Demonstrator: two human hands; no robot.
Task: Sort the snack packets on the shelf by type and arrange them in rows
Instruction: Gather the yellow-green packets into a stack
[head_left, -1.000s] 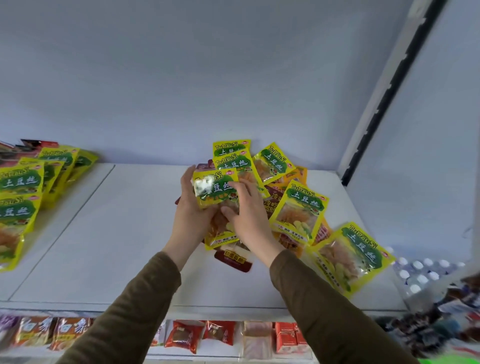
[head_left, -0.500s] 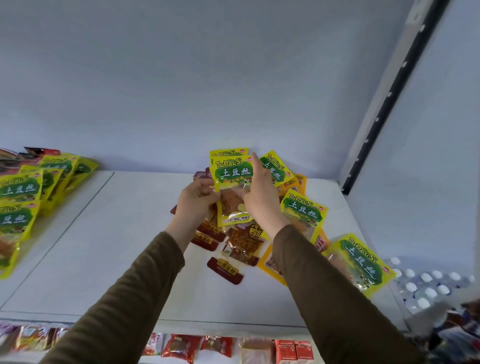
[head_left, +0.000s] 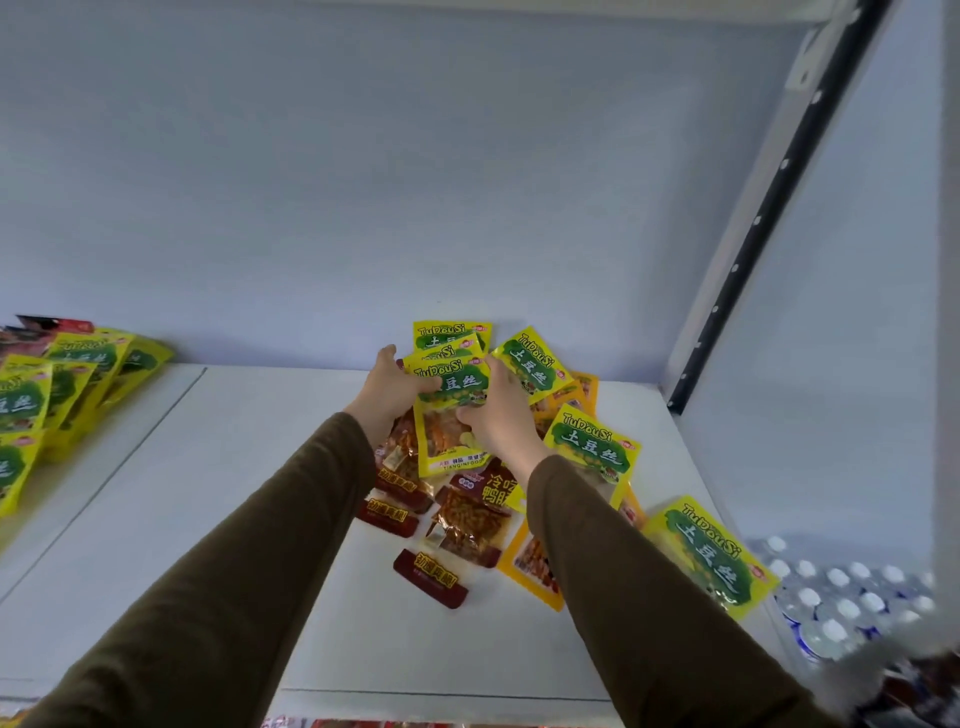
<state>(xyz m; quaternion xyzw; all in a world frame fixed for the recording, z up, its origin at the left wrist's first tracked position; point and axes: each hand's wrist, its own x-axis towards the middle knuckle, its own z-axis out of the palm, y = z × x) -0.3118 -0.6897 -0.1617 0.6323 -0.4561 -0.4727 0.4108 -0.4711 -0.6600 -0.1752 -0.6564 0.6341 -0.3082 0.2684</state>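
Mid-frame above the white shelf (head_left: 249, 519), left hand (head_left: 390, 391) and right hand (head_left: 500, 410) both grip a yellow-green packet stack (head_left: 451, 410), fingers curled on its edges, over mixed loose packets (head_left: 467, 525).

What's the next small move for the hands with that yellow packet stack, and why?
Probably set the stack down at the back of the shelf, square to the wall. Both the left hand and right hand grip a few matching yellow packets above the mixed pile, where dark red packets and more yellow ones lie unsorted.
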